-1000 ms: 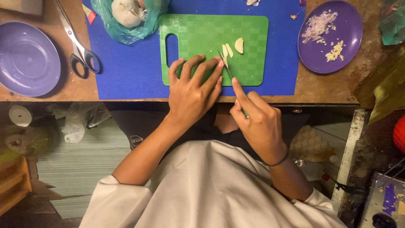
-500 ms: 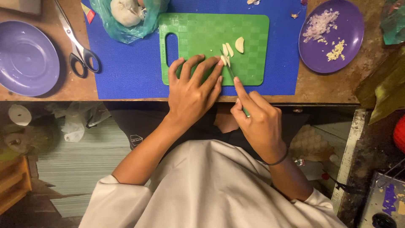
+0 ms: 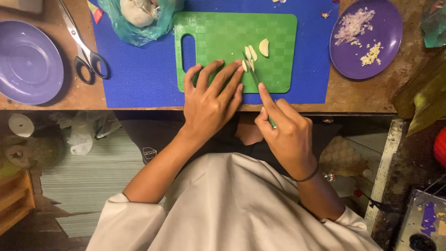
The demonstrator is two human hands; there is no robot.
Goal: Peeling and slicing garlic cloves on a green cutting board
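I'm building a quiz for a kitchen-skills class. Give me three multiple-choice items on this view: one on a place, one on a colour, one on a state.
1. Where do the scissors lie?
A. On the cutting board
B. Left of the cutting board, beside the empty purple plate
C. On the plate with the chopped bits

2. What colour is the cutting board?
A. Green
B. Red
C. White

3. What is the right hand doing?
A. Resting open on the mat
B. Lifting a plate
C. Gripping a knife whose blade meets the garlic pieces

Answers: 1 B, the scissors sit between the empty purple plate and the board. 2 A, the board is plainly green on the blue mat. 3 C, the right hand is closed on the knife, its blade at the garlic pieces, while the left hand steadies them.
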